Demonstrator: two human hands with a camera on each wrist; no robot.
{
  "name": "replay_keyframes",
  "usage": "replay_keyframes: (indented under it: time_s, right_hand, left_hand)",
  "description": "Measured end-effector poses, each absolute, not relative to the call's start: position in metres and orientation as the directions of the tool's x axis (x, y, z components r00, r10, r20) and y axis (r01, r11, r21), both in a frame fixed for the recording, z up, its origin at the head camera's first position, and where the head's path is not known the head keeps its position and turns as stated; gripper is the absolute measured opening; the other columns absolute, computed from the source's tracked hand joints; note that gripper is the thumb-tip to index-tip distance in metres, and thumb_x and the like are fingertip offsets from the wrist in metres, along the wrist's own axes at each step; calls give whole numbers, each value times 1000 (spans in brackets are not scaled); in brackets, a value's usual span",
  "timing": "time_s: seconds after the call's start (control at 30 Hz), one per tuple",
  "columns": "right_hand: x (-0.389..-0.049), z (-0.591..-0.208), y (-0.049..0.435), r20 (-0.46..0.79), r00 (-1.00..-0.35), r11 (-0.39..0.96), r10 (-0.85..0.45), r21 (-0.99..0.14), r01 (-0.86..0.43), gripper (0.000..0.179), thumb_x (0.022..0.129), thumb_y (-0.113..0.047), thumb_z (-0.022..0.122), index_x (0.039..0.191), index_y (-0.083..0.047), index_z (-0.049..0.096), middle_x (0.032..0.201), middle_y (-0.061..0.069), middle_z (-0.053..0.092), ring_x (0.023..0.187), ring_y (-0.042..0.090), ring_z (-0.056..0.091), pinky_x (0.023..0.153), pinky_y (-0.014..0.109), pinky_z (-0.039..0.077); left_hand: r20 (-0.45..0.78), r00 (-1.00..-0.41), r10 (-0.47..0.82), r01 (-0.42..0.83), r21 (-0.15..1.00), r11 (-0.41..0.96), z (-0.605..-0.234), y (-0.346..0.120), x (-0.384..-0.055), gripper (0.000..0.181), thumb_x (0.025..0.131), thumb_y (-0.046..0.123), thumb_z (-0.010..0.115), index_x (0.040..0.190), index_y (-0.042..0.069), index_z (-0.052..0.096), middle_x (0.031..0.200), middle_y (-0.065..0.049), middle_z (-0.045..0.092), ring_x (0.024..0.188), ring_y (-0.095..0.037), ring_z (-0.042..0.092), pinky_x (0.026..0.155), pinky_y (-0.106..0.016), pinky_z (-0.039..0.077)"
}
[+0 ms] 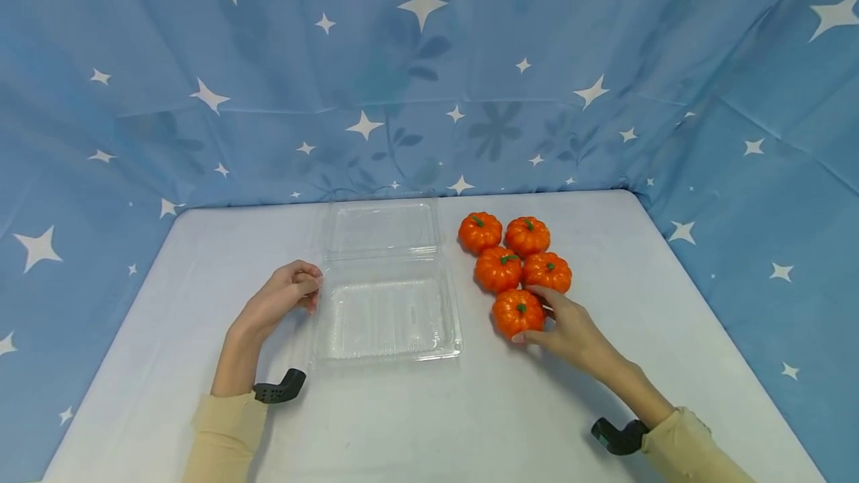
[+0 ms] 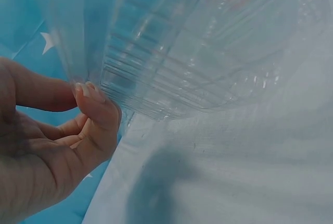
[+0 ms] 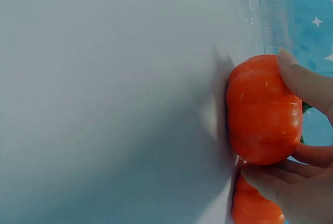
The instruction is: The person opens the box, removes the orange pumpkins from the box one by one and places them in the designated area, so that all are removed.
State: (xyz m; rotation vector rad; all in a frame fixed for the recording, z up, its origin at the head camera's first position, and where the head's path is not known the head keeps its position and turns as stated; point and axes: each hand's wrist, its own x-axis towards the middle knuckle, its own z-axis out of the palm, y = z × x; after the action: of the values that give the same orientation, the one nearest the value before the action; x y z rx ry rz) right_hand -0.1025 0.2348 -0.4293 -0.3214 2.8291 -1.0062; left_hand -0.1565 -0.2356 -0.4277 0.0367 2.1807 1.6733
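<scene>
A clear plastic clamshell box [image 1: 385,319] lies on the table with its lid [image 1: 382,228] folded back, away from me. My left hand [image 1: 282,295] pinches the box's left edge between thumb and forefinger, as the left wrist view shows close up on the clear plastic [image 2: 171,62]. To the right of the box, my right hand [image 1: 570,330] grips the nearest small orange pumpkin [image 1: 518,311], thumb on one side and fingers on the other. In the right wrist view this pumpkin [image 3: 265,112] sits against the white surface, with another pumpkin [image 3: 255,206] partly hidden by my fingers.
Several more orange pumpkins with green stems, among them one at the back left [image 1: 479,232] and one at the right [image 1: 547,273], cluster just beyond the held one. A white cloth [image 1: 403,423] covers the table. Blue star-patterned curtains [image 1: 268,147] hang behind and beside it.
</scene>
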Motion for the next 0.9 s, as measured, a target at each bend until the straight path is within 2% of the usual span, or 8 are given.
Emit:
replay_keyframes:
  time_s: [0.4,0.63,0.77,0.9]
  right_hand:
    - [-102,-432,242,54,-966,753,-254,-616,-232,88,74,-29,94,143,5,50,143,23,58,125,41,61,99,54,54]
    - [-112,-430,241,178,-933,738,-312,-573,-356,68,81,-19,89,137,3,57,131,19,67,116,36,66,95,54,57]
    - [-124,-423,236,213,-926,724,-312,-578,-377,61,86,-22,85,137,0,59,132,18,67,118,37,64,95,58,56]
    - [-136,-416,229,215,-931,710,-294,-603,-363,57,91,-28,80,138,-3,60,135,16,66,123,36,62,100,60,53]
  left_hand:
    - [-282,-926,250,-209,936,282,-432,-227,-162,33,107,10,49,129,-12,42,86,-9,56,72,-17,56,66,-32,55]
    - [-287,-932,223,-206,923,326,-430,-229,-161,37,107,14,51,133,-12,44,87,-12,58,72,-19,57,68,-36,56]
    - [-277,-937,211,-180,905,385,-429,-230,-161,42,107,18,52,137,-10,45,94,-19,61,75,-26,62,71,-38,58]
    - [-277,-940,197,-149,857,494,-429,-228,-161,52,108,28,53,145,-7,42,119,-27,61,92,-34,67,77,-40,60]
